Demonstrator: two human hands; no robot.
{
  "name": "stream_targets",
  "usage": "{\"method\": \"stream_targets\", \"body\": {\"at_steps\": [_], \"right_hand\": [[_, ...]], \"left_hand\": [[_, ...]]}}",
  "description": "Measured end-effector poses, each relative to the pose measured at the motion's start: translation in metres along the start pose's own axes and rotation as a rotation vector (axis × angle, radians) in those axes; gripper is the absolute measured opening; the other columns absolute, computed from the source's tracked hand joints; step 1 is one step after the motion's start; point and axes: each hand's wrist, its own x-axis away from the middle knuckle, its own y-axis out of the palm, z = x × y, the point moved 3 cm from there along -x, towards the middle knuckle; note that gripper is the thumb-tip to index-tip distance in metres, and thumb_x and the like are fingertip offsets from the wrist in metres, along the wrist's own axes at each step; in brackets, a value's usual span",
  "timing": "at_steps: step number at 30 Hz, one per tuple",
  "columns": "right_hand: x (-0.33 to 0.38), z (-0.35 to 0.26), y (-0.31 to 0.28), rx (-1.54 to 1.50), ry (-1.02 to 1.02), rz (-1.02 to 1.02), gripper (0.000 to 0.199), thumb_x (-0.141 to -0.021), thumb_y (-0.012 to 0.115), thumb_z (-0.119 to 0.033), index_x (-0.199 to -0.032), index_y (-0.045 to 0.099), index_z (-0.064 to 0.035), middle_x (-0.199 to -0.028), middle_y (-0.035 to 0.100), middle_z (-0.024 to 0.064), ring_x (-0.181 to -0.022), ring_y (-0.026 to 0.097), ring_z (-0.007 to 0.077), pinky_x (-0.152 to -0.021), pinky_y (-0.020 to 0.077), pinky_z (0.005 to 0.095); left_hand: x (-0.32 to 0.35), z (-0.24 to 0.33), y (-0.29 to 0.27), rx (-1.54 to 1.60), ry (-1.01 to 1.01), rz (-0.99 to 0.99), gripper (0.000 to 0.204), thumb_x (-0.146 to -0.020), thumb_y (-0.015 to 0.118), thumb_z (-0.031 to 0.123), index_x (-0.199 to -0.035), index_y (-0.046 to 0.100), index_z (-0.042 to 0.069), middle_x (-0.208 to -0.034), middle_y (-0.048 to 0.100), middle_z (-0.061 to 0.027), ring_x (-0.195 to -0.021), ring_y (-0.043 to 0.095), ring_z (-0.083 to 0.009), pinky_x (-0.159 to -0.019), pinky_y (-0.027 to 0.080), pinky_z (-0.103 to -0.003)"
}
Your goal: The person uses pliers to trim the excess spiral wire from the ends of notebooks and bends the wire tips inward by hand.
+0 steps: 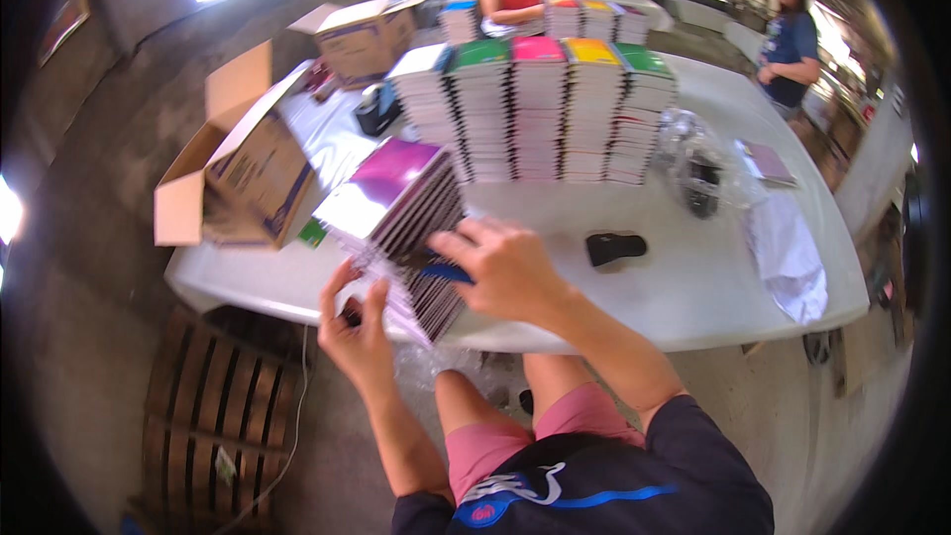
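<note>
A tilted stack of spiral notebooks (401, 228) with a shiny purple cover on top leans at the near edge of the white table (693, 287), and both hands are on it. The left hand (359, 332) grips the stack's lower corner with curled fingers, while the right hand (505, 267) lies over its spiral edge, fingers closed on a small blue tool (446, 272). Five taller notebook stacks (540, 109) with coloured covers stand just behind, an open cardboard box (243, 173) to the left.
</note>
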Motion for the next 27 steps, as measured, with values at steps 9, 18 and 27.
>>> {"method": "stream_targets", "body": {"at_steps": [9,18,27], "right_hand": [[0.0,-0.001,-0.001,0.056,-0.017,0.032,0.04,-0.068,0.074,-0.021,-0.106,0.063,-0.0152,-0.091,0.06,0.004,-0.086,0.061,0.0243,-0.078,0.044,0.0386],[-0.004,-0.001,-0.011,0.047,0.01,0.122,0.046,-0.067,0.074,-0.018,-0.111,0.062,-0.0171,-0.097,0.059,0.0031,-0.099,0.056,0.0225,-0.087,0.0361,0.0411],[-0.009,-0.009,-0.01,0.048,0.022,0.081,0.044,-0.067,0.075,-0.021,-0.109,0.063,-0.0165,-0.094,0.061,0.003,-0.095,0.059,0.0223,-0.081,0.04,0.0393]], "left_hand": [[-0.002,0.003,0.009,0.077,0.027,0.037,0.024,-0.087,0.066,0.013,-0.105,0.062,-0.002,-0.084,0.063,0.0005,-0.06,0.042,0.001,-0.051,0.032,-0.013],[-0.006,0.007,0.016,0.191,-0.017,0.087,0.022,-0.089,0.062,0.011,-0.107,0.061,-0.001,-0.083,0.059,0.0011,-0.054,0.035,0.001,-0.046,0.023,-0.015],[-0.005,0.005,0.015,0.196,0.052,0.117,0.019,-0.088,0.063,0.009,-0.105,0.06,0.0,-0.078,0.052,0.0034,-0.055,0.035,0.0002,-0.046,0.024,-0.015]]}}
